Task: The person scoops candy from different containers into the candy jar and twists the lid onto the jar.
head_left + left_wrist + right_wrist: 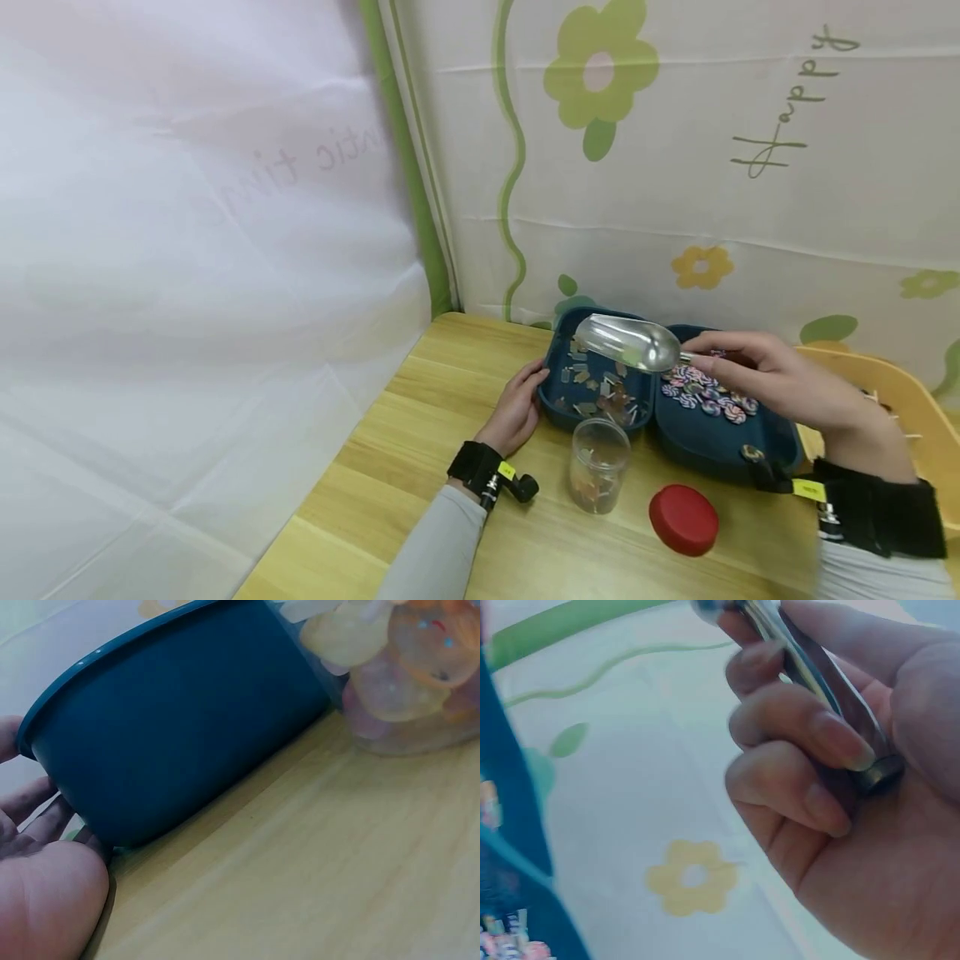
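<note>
A shiny metal scoop [630, 342] is tilted over the left compartment of a dark blue two-part box [558, 346]. My right hand [787, 379] grips its handle [802, 667], fingers curled round it. Small pale and brownish charms [611, 400] lie scattered in that compartment. At the box's left side, my left hand [517, 408] touches the outer wall [172, 727] with fingers extended, one of them at the rim. A clear plastic cup [600, 454], uncapped, stands in front of the box with several coloured translucent pieces [427, 660] at its bottom.
Swirl-patterned candy-like pieces [712, 396] fill part of the right compartment. A red lid [683, 520] lies on the wooden table [360, 492] beside the cup. A yellow bin [900, 387] stands at the right. Printed curtains [465, 150] hang behind and to the left.
</note>
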`<state>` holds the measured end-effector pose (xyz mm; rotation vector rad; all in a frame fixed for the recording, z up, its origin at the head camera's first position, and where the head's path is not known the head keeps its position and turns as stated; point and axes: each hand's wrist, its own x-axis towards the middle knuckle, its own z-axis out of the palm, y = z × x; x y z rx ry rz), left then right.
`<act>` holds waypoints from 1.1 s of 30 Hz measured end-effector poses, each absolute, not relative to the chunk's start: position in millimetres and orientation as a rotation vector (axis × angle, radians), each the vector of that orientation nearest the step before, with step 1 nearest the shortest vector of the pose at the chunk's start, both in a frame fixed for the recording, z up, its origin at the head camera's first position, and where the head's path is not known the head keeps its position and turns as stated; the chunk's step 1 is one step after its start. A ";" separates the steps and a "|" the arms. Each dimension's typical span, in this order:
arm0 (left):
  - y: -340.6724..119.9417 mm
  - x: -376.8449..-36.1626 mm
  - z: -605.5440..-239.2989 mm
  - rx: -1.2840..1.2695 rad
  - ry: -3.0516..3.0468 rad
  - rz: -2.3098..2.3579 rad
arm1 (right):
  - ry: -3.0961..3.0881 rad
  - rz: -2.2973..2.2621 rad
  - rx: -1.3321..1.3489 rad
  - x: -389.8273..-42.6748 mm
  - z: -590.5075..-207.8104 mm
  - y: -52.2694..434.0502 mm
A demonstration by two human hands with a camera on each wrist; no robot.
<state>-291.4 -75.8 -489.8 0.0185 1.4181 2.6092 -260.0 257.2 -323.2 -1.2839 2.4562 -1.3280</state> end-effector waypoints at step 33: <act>-75.8 -294.0 -489.1 0.007 1.425 2.593 | 2.869 -0.629 -1.086 -207.3 -300.7 282.1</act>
